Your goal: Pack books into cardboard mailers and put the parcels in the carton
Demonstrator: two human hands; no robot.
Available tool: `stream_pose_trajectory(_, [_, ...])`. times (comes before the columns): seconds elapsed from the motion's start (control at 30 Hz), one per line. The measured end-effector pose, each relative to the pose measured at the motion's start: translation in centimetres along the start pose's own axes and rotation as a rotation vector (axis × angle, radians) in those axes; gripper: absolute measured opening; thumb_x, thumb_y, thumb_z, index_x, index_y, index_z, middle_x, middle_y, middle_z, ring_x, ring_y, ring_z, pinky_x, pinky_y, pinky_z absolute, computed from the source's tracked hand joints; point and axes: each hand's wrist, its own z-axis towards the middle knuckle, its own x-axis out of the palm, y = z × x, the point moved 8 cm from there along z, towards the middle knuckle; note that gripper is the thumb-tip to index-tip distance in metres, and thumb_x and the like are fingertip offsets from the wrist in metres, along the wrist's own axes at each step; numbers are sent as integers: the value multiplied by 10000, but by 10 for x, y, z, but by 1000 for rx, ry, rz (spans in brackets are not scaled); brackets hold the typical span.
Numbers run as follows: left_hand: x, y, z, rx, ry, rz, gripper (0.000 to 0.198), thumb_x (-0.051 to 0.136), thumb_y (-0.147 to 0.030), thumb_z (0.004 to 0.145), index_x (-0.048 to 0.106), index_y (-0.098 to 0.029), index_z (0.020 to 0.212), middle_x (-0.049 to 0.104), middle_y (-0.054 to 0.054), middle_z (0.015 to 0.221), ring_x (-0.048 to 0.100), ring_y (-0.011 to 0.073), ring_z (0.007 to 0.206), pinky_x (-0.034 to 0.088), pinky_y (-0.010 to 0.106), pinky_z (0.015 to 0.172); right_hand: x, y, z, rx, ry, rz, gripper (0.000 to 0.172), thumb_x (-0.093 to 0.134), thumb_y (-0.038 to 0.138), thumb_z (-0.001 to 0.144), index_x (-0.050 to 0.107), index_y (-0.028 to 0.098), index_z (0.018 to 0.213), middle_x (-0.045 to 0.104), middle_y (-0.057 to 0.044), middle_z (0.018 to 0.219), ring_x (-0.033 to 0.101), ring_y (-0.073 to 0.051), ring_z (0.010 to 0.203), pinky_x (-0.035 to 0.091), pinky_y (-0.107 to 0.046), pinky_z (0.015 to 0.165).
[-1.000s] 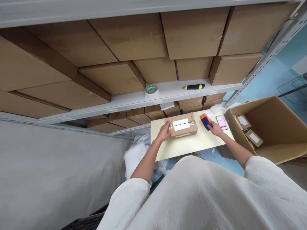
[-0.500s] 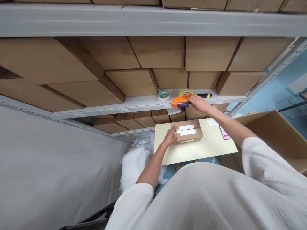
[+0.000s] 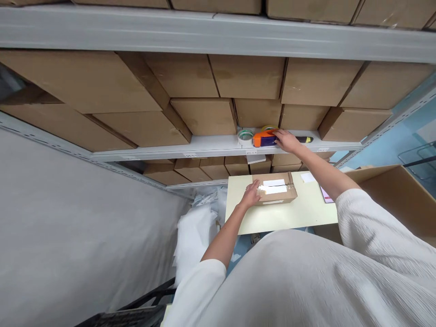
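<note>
My left hand (image 3: 252, 196) rests on the left end of a small taped cardboard box (image 3: 277, 192) with a white label, which lies on a pale yellow table (image 3: 293, 213). My right hand (image 3: 287, 140) reaches up to the grey shelf (image 3: 211, 146) and grips an orange and purple tape dispenser (image 3: 264, 138) sitting there. A roll of tape (image 3: 245, 136) lies just left of the dispenser. A black and yellow cutter (image 3: 304, 139) lies on the shelf right of my hand.
Rows of closed cardboard boxes (image 3: 204, 116) fill the shelves above and below. A phone (image 3: 326, 195) lies at the table's right, partly behind my arm. A large open carton (image 3: 391, 195) stands to the right. White wrapping (image 3: 195, 227) is piled on the floor at left.
My right hand lifted the tape dispenser from the table up to the shelf, next to the tape roll. My left hand stayed on the box.
</note>
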Motion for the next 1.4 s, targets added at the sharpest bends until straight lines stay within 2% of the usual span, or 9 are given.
stream_pose_trajectory(0.13, [0,-2,-5,-4,4,92,885,700,-276,942,333,-252,1746,266,127,1843,240,353,1710,233,555,1377,33,33,-80,83,-184,82,519,409,314,1125,539,186,1610,594,-197,1571,519,-378,1470,404,-652,1249])
stream_pose_trajectory(0.3, [8,-22,-15,84,-40,310,705,522,-265,1049,364,-235,1735,215,124,1856,143,338,1735,122,641,1381,145,88,-194,161,75,154,604,386,474,1144,520,154,1639,518,-225,1668,479,-378,1544,397,-626,1272])
stream_pose_trajectory(0.43, [28,-34,-22,196,8,393,688,392,-369,1114,281,-207,1774,248,126,1845,186,312,1728,90,606,1399,198,105,-235,207,251,96,775,356,614,1135,332,154,1758,296,-199,1815,229,-374,1702,242,-631,1356])
stream_pose_trajectory(0.53, [37,-30,-23,186,24,432,756,420,-464,1106,254,-165,1780,220,156,1847,191,339,1725,96,606,1400,202,93,-246,263,280,43,862,348,640,1124,232,96,1782,195,-209,1835,163,-365,1721,169,-610,1386])
stream_pose_trajectory(0.7, [43,-24,-21,195,2,459,805,438,-482,1089,273,-63,1756,210,218,1836,156,360,1730,110,602,1400,191,61,-270,380,267,9,945,359,679,1101,170,54,1786,179,-219,1832,165,-376,1719,135,-611,1399])
stream_pose_trajectory(0.93, [36,-27,-23,207,-47,453,760,438,-484,1084,372,-61,1712,314,230,1804,230,367,1712,154,593,1396,188,36,-287,520,200,162,1046,285,801,1065,101,73,1794,119,-221,1852,80,-371,1732,198,-594,1398])
stream_pose_trajectory(1.07, [29,-34,-17,128,-79,425,692,426,-461,1096,436,-88,1679,354,233,1787,282,374,1692,183,619,1384,184,21,-292,580,146,293,1047,239,846,1050,148,120,1799,148,-193,1856,142,-360,1726,217,-549,1402])
stream_pose_trajectory(1.2, [39,-64,-1,84,-84,382,638,419,-442,1101,460,-172,1677,384,185,1785,271,365,1697,155,631,1386,171,-16,-311,664,109,320,950,214,779,1093,276,117,1772,223,-197,1839,213,-342,1713,236,-521,1392])
stream_pose_trajectory(1.4, [86,-149,39,159,-60,317,596,430,-397,1101,475,-247,1676,419,131,1775,265,349,1699,109,617,1395,160,-107,-352,704,239,210,685,445,511,1110,476,129,1677,411,-219,1756,375,-369,1642,340,-561,1331])
